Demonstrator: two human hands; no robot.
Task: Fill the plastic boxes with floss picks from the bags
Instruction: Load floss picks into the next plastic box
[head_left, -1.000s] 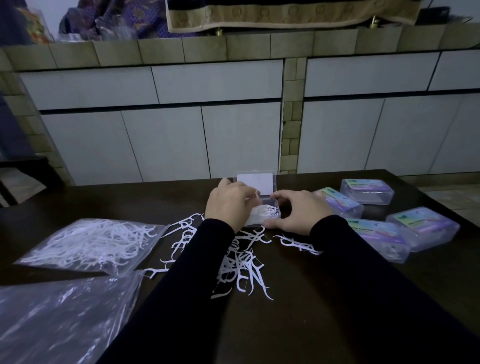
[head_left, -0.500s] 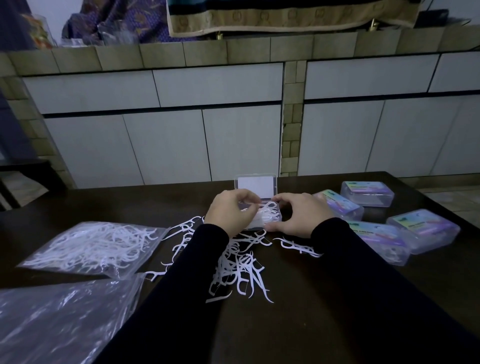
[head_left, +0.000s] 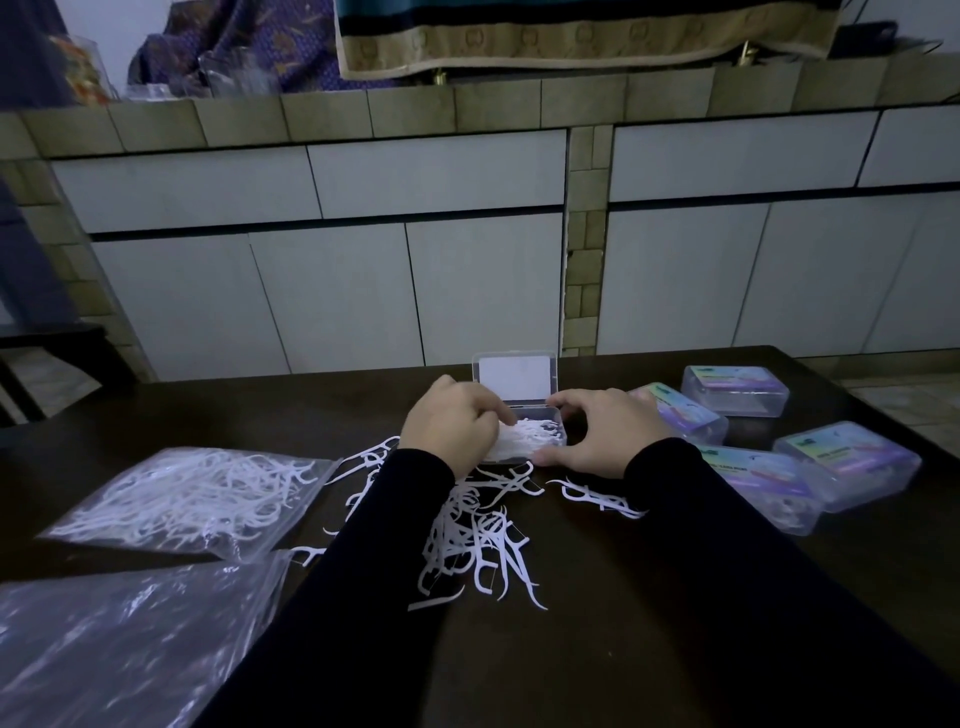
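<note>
A small clear plastic box stands open at the middle of the dark table, its lid raised toward the wall. White floss picks fill it. My left hand is curled over the box's left side, fingers down on the picks inside. My right hand grips the box's right side, thumb at the front corner. A loose pile of floss picks lies on the table under my forearms. A clear bag of floss picks lies at the left.
Several closed boxes with colourful labels sit at the right, one at the back. A flat, nearly empty plastic bag lies at the front left. A white tiled counter wall rises behind the table.
My left hand's fingers have shifted over the picks in the box, pressing them lower. My right hand stays on the box's right side.
</note>
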